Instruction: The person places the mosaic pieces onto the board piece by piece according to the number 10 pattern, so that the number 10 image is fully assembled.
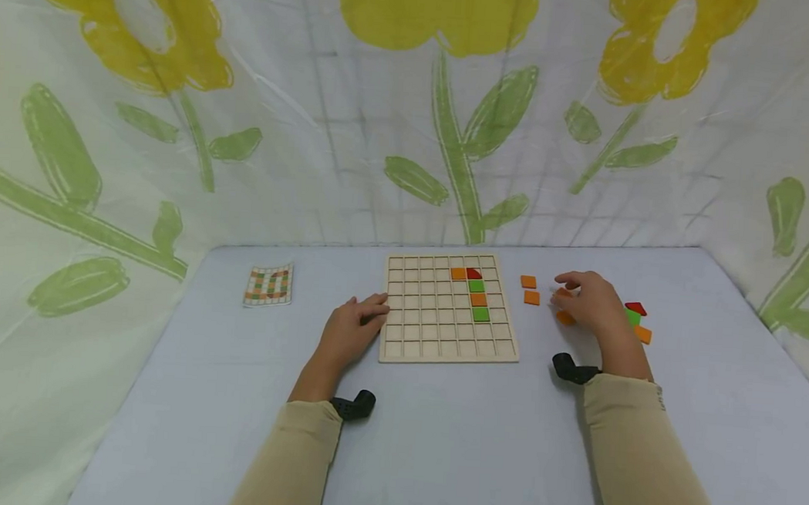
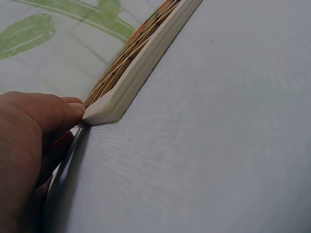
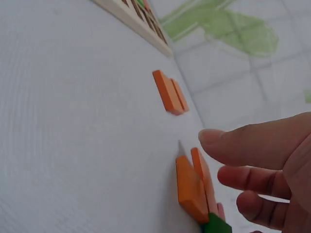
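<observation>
The wooden grid board [image 1: 420, 315] lies mid-table, with orange, green and red tiles [image 1: 478, 299] set in squares toward its right side. My left hand [image 1: 349, 330] is at the board's left edge. In the left wrist view its thumb [image 2: 68, 116] touches the frame near a corner. My right hand [image 1: 591, 301] hovers over loose orange tiles [image 1: 565, 318] to the right of the board. In the right wrist view, its thumb and fingers [image 3: 257, 179] are apart with nothing between them, close beside an orange tile [image 3: 190, 189].
Two orange squares [image 1: 529, 282] lie between the board and my right hand. Farther right, red [image 1: 636, 307], green [image 1: 633, 317] and orange [image 1: 643, 334] pieces sit together, partly behind the hand. A checkered pattern card [image 1: 268, 285] lies left of the board. A flower-printed curtain backs the table.
</observation>
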{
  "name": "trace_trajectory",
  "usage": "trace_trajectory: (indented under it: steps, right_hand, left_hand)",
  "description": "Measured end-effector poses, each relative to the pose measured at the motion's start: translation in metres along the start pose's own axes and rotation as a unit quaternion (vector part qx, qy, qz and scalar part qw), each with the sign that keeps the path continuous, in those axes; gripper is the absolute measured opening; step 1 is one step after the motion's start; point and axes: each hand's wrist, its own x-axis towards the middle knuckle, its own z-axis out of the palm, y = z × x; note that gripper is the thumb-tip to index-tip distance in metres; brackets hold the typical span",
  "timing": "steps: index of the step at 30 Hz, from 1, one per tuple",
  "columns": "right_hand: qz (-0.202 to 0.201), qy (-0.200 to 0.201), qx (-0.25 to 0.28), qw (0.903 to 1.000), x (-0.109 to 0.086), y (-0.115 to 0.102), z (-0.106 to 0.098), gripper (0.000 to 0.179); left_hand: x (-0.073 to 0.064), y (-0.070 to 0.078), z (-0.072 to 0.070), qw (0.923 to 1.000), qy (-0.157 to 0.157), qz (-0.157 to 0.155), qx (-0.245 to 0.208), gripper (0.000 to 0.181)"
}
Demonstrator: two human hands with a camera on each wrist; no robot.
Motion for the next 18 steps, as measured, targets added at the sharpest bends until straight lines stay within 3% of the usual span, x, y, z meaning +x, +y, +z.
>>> trace_trajectory:
  steps: [18]
  right_hand:
    - [-0.009,0.008,0.013,0.9998,-0.0008,0.0035,0.0035,0.039]
  left_hand:
    - [-0.0003,0.0006,-0.0005,0.9999,0.004,0.012,-0.003,0.025]
